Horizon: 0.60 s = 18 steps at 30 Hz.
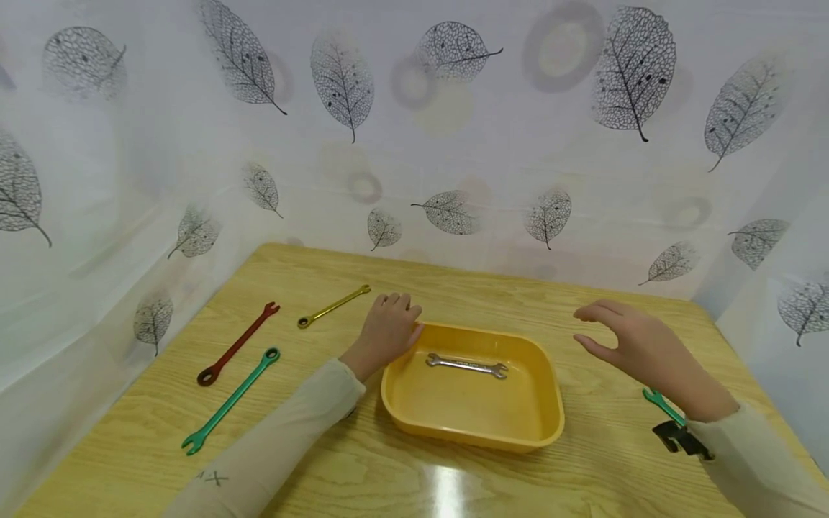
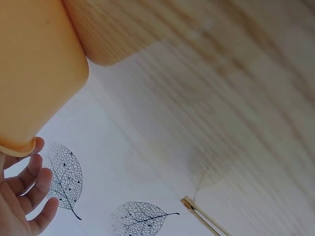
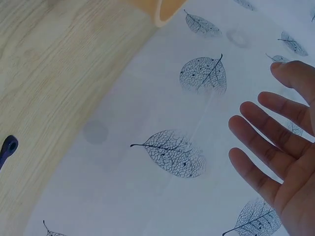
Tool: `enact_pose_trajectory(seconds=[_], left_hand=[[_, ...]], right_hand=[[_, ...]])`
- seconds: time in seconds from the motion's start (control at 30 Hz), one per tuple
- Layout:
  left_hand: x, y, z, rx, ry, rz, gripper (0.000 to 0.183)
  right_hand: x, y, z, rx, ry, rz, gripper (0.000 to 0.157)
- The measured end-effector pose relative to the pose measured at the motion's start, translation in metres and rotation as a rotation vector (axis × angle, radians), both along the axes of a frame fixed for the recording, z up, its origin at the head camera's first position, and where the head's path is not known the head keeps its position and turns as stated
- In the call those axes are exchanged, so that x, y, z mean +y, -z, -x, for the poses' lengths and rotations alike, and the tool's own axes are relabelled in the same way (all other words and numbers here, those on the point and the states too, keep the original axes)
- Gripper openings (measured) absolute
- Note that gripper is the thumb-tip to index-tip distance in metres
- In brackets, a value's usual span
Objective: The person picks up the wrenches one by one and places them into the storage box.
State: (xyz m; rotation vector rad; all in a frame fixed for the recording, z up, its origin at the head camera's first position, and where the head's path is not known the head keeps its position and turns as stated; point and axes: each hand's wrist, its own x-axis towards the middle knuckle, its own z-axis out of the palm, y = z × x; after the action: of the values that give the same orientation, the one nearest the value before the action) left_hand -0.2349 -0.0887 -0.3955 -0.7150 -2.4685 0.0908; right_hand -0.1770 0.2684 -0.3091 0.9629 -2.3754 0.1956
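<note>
My left hand (image 1: 388, 327) grips the back left corner of a yellow plastic tray (image 1: 473, 434), its thumb at the rim. In the left wrist view the fingertips of that hand (image 2: 27, 196) are right at the rim of the tray (image 2: 39, 73). Inside the tray lies a silver double open-end wrench (image 1: 466, 365), near the back wall. My right hand (image 1: 637, 345) is held to the right of the tray, thumb and fingers spread apart with nothing between them. The right wrist view shows this hand (image 3: 280, 147) with its fingers extended.
Left of the tray lie a red wrench (image 1: 238, 345), a green wrench (image 1: 231, 401) and a yellow wrench (image 1: 333, 307). Another green wrench (image 1: 663, 406) is partly hidden under my right wrist. A dark ring end of a wrench (image 3: 9, 146) shows in the right wrist view. Leaf-print curtains border the wooden table (image 1: 518, 489).
</note>
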Motion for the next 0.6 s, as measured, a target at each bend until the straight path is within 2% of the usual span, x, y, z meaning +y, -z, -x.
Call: enact_pose_trajectory(seconds=[0.23,0.6], left_hand=[[0.000,0.002,0.002,0.034,0.009,-0.006,0.022],[0.000,0.002,0.001,0.042,0.017,-0.016,0.021]], right_hand=[[0.022,0.005,-0.003,-0.007,0.057,0.013,0.030],[0.050,0.018,-0.013,-0.040,0.146,0.015,0.030]])
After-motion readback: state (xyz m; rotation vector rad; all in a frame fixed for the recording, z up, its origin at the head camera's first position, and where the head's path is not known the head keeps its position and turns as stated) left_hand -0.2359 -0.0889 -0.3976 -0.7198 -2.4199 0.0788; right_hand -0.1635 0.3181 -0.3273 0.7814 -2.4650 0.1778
